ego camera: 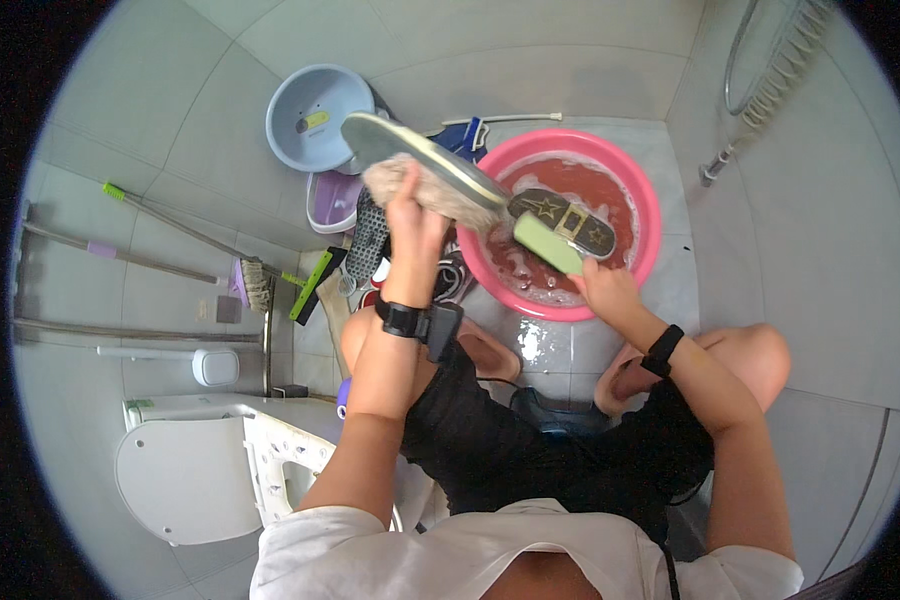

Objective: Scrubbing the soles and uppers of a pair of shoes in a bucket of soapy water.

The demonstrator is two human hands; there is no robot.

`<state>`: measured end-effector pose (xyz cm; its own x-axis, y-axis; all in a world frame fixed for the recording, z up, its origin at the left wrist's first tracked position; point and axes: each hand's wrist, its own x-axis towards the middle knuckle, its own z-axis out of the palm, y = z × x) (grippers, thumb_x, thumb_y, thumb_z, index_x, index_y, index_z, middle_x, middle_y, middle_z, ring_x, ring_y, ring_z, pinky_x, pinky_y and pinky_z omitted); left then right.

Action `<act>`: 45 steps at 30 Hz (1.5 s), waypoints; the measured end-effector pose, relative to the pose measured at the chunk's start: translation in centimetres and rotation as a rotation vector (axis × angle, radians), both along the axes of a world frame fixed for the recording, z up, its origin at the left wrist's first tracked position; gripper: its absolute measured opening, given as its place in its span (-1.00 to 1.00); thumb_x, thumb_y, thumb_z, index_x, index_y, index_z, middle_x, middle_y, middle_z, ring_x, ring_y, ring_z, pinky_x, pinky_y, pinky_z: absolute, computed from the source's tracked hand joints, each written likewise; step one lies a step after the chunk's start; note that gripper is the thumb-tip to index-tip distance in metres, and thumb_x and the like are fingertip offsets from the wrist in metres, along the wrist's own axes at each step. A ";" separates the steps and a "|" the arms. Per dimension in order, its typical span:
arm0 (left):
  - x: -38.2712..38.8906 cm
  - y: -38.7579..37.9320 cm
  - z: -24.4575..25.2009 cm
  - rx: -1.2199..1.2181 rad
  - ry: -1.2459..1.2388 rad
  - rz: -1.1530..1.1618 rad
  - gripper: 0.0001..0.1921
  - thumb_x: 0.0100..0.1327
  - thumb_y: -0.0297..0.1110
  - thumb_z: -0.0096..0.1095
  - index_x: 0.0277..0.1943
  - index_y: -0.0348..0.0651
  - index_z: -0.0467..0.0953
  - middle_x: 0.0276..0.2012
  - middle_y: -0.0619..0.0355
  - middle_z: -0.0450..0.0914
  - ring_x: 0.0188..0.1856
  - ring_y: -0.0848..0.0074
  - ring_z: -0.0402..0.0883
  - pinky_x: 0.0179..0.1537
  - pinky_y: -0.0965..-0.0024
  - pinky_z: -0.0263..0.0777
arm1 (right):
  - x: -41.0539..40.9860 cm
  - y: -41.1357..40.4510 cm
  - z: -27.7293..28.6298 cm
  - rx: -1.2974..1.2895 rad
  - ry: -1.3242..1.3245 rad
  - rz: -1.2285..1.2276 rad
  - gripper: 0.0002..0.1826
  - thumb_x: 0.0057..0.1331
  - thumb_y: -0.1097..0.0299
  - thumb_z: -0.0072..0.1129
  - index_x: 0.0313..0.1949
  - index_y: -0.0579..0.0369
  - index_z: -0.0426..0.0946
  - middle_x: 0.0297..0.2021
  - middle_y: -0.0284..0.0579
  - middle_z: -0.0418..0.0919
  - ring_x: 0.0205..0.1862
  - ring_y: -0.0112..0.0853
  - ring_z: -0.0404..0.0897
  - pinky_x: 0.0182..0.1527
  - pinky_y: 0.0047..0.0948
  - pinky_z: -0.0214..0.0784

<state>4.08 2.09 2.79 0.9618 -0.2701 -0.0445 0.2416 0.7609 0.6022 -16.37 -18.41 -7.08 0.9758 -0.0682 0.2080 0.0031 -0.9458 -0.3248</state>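
In my left hand (412,210) is a slipper (427,161) with a fluffy beige part and a grey sole edged in cream. It is tilted above the left rim of a pink plastic basin (649,225), its lower end over the water. My right hand (607,289) grips a pale green brush (546,244) at its lower end, over the basin. Beside the brush, a dark footwear piece with gold stars and a buckle-like square (562,223) sits in the basin. Reddish-brown soapy water (570,174) surrounds it. The brush's bristles are not visible.
A light blue basin (319,120) and a purple tub (334,199) stand at the back left. Several shoes (450,281) lie near my left knee. Left are a green squeegee (315,285), a mop (253,285) and a toilet (187,480). A coiled hose (784,67) hangs right.
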 end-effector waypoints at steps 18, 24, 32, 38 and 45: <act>-3.0 -0.5 1.5 -0.282 0.151 -0.424 -0.52 -0.09 -0.34 -0.12 -0.06 -0.39 0.42 -0.16 -0.13 0.55 -0.14 0.11 0.55 0.05 0.11 0.38 | -0.2 0.3 13.3 0.745 -0.100 0.076 -0.70 0.31 0.16 -0.02 -0.28 0.19 0.39 -0.61 0.12 0.46 -0.53 -0.01 0.52 -0.48 -0.21 0.31; -2.9 -0.8 -0.4 -0.177 0.194 -0.361 -0.48 -0.13 -0.38 -0.13 -0.04 -0.38 0.41 -0.15 -0.15 0.54 -0.16 0.09 0.55 0.01 0.13 0.42 | 2.1 -1.0 10.6 0.295 -0.089 -0.044 -0.61 0.26 -0.01 -0.02 -0.42 0.11 0.33 -0.69 0.08 0.46 -0.62 0.01 0.50 -0.58 -0.09 0.34; -3.0 -1.1 -2.1 -0.130 0.164 -0.365 -0.51 -0.16 -0.35 -0.10 -0.09 -0.36 0.44 -0.23 -0.12 0.56 -0.20 0.09 0.55 -0.03 0.16 0.43 | 1.8 -1.3 7.1 0.376 -0.099 -0.059 -0.60 0.27 0.04 -0.01 -0.49 0.15 0.34 -0.71 0.10 0.43 -0.63 0.01 0.49 -0.61 -0.10 0.28; -5.2 -2.8 0.6 -0.014 0.144 -0.105 -0.52 -0.14 -0.35 -0.14 -0.10 -0.34 0.42 -0.23 -0.14 0.55 -0.23 0.09 0.56 -0.06 0.14 0.46 | 1.3 1.9 8.8 0.587 -0.083 -0.014 -0.62 0.34 0.13 -0.11 -0.44 0.22 0.38 -0.65 0.15 0.44 -0.57 0.04 0.48 -0.51 -0.11 0.28; -4.8 -2.7 0.5 -0.078 0.099 -0.269 -0.49 -0.19 -0.34 -0.11 -0.09 -0.36 0.41 -0.24 -0.10 0.55 -0.23 0.13 0.55 -0.09 0.20 0.46 | 2.3 2.0 10.5 0.648 -0.100 -0.046 -0.57 0.34 0.09 -0.13 -0.49 0.23 0.39 -0.65 0.18 0.45 -0.53 0.09 0.48 -0.50 -0.05 0.30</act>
